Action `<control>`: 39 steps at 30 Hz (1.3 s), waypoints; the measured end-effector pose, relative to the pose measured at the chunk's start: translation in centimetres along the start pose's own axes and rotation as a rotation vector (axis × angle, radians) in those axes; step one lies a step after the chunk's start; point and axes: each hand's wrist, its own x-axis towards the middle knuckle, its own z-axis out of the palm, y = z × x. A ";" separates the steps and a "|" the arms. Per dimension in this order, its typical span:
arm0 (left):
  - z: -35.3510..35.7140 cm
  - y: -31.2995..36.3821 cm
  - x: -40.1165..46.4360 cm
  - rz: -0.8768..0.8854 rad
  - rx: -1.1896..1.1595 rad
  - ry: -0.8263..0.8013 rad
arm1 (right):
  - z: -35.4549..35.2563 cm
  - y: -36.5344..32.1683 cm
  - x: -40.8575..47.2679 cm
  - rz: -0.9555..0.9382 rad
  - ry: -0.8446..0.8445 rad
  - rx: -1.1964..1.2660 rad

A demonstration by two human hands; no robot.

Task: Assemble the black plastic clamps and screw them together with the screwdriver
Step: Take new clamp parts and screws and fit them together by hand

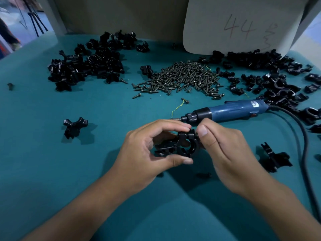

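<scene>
The black clamp (pixel 180 145) was held above the teal bench (pixel 52 162), near its front centre. The left hand (pixel 147 150) gripped it, fingers curled over the top and thumb beneath. The right hand (pixel 224 150) pinched the clamp's right side. Just behind lay the blue screwdriver (pixel 231 110). Beyond it sat the screw pile (pixel 182 77), flanked by loose clamp parts (pixel 86 65).

Both bare forearms reached in from lower edge, converging at centre. Left hand (pixel 149 146) curled, thumb below and fingers arched over top, gripping clamp (pixel 184 145). Right hand (pixel 224 150) close beside it on right, thumb and forefinger pinched at clamp's upper right corner (what they pinched too small to tell). Wrists level, apart.
</scene>
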 end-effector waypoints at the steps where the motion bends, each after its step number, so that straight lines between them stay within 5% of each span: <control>1: 0.0 0.0 0.0 0.006 0.012 -0.001 | 0.2 0.0 0.0 0.021 0.010 0.011; 10: 0.0 0.1 0.0 -0.005 -0.018 0.076 | -0.4 -0.4 0.1 0.091 0.042 0.281; 18: 0.5 -0.2 -0.2 -0.047 -0.070 0.050 | 0.3 -0.4 0.1 0.149 0.084 0.157; 23: 0.3 -0.3 0.1 -0.079 -0.129 0.096 | -0.5 -0.2 0.3 0.158 -0.019 0.307; 32: 0.3 -0.3 0.0 -0.124 -0.185 0.032 | -0.1 0.1 0.1 0.026 -0.025 -0.050; 39: 0.3 -0.7 -0.1 -0.108 -0.167 0.000 | 0.4 -0.3 -0.1 0.148 0.038 0.076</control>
